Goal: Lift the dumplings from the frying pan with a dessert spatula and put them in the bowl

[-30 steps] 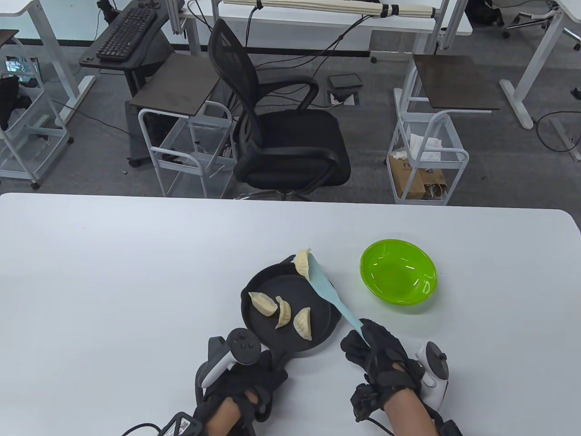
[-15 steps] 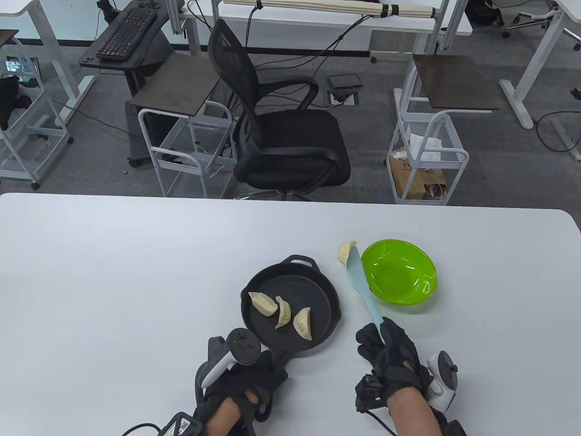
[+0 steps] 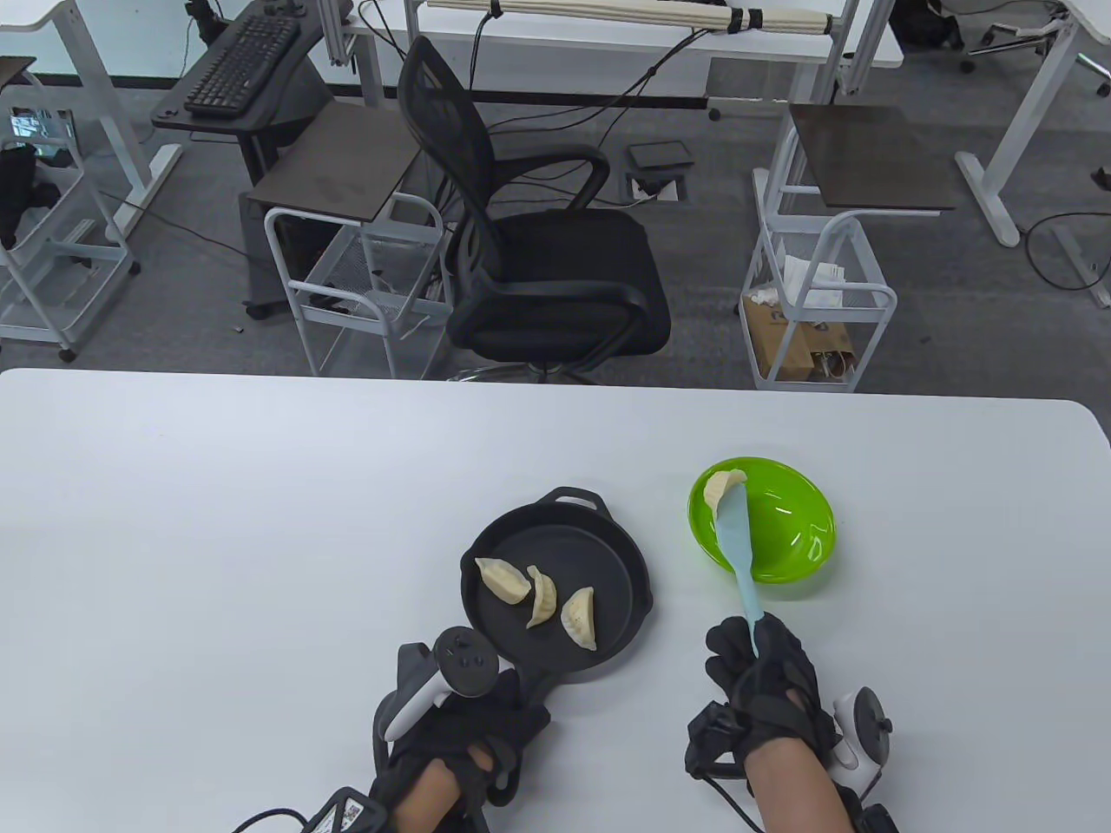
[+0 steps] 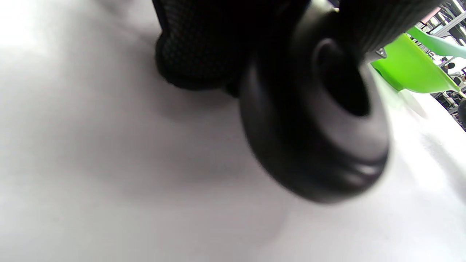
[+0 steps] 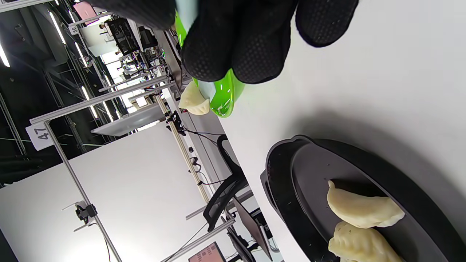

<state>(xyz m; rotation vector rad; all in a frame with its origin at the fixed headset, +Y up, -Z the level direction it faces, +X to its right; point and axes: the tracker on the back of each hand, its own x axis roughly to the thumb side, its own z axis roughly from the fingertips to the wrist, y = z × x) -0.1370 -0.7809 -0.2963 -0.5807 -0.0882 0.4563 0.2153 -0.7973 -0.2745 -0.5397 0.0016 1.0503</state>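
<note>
right hand (image 3: 764,685) grip clamped on pale-blue spatula (image 3: 736,542) | pleated dumpling (image 3: 720,488) over green bowl (image 3: 794,555) | left hand (image 3: 460,729) grip clamped on pan handle (image 3: 534,685)

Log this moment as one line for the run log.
right hand: holds spatula | dumpling on blade over bowl | left hand: grips pan handle | pan: three dumplings left

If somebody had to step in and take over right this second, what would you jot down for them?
Right hand grips the blue spatula; its blade holds one dumpling over the green bowl, not yet dropped.
Left hand holds the frying pan by its handle.
Three dumplings lie in the pan.
Left: tip this one in, then move those three.
</note>
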